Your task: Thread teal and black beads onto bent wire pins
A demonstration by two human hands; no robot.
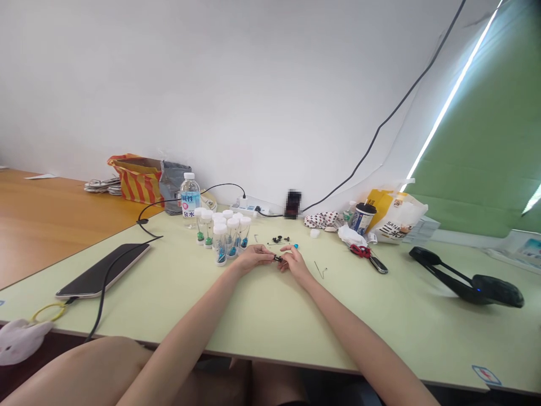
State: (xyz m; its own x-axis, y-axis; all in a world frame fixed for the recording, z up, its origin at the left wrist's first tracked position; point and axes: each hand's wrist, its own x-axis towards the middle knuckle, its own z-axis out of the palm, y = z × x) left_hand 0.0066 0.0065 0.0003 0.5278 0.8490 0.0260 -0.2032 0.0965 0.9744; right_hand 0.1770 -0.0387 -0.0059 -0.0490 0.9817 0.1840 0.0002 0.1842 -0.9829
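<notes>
Between my two hands, just above the table (262, 316), is a small black part (278, 258); it is too small to name more exactly. My left hand (256, 257) pinches its left side with thumb and fingertips. On its right side, the fingers of my right hand (295, 263) close around it and partly hide it. Several small black pieces (277, 239) lie just beyond my hands, with a small blue piece (296, 246) near my right fingers. A thin bent metal pin (320, 270) rests to the right of my right hand.
Several clear tubes with white caps (220, 245) stand left of my hands, holding blue or green pieces. Behind them is a water bottle (190, 197). A phone (103, 270) with a cable lies at the left. Red-handled scissors (360, 251), a folding knife (377, 264) and a black headset-like device (465, 279) are rightward.
</notes>
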